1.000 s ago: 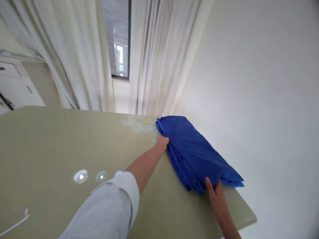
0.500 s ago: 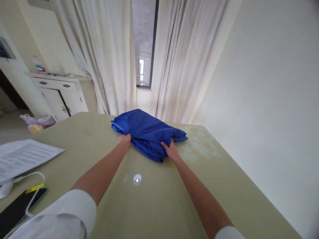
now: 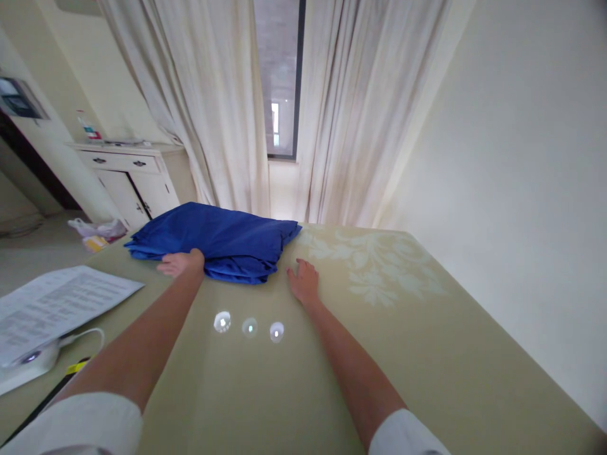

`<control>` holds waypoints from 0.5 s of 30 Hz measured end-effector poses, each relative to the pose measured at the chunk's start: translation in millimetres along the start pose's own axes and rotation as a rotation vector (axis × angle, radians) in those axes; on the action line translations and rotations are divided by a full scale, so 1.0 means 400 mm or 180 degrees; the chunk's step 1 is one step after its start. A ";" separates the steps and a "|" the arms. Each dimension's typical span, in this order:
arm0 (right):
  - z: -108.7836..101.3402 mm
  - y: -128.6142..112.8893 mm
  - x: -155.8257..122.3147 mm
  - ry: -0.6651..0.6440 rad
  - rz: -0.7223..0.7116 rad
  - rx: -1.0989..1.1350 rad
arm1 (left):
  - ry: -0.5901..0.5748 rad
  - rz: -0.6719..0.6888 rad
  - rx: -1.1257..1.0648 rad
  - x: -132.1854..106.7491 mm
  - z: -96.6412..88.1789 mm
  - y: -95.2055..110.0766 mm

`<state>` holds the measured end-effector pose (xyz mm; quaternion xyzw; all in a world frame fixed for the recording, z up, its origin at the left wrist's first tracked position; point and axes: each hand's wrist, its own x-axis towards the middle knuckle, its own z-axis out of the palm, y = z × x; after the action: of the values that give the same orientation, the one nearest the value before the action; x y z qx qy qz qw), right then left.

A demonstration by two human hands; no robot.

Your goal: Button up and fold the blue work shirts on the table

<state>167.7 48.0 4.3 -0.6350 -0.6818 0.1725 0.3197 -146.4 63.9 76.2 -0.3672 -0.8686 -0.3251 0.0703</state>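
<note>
A folded bundle of dark blue cloth (image 3: 222,234) lies on the far left part of the table, its layers loose along the near edge. What kind of cloth item it is cannot be made out. My left hand (image 3: 183,261) touches the bundle's near edge, the thumb against the fabric and the fingers stretched out to the left. To the right of the bundle, my right hand (image 3: 304,281) is apart from it, low over the tabletop, with fingers spread and nothing in them.
The glossy table (image 3: 403,354) carries a printed sheet (image 3: 71,303), a white device with a cable (image 3: 35,360) and a dark flat object with a yellow tab (image 3: 61,385) on the left. Beyond stand a white cabinet (image 3: 128,170) and curtains (image 3: 213,95); a wall (image 3: 531,158) borders the right.
The blue cloth has shifted left across the table. My right hand has let go of it and spread its fingers; my left hand moved left with the cloth and loosened its grip.
</note>
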 end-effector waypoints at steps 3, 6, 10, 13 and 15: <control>-0.014 -0.005 0.010 0.0132 0.0177 0.0509 | 0.0141 0.0200 -0.0205 -0.072 0.004 0.087; -0.043 0.002 0.008 0.0072 0.0356 0.1148 | -0.1004 0.1606 -0.0170 -0.180 0.021 0.200; -0.113 0.073 -0.076 -0.0464 0.0471 0.2558 | -0.1636 0.2198 0.0404 -0.293 0.031 0.290; -0.175 0.152 -0.194 -0.0671 0.0463 0.3357 | -0.1587 0.1964 0.0282 -0.297 -0.004 0.308; -0.217 0.189 -0.258 -0.0750 0.0593 0.3662 | -0.1505 0.1815 0.0202 -0.281 -0.051 0.316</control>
<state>280.4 -57.4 -2.6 -0.3935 -0.4510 0.6109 0.5181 18.5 50.4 116.5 -0.6571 -0.7333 -0.1716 -0.0332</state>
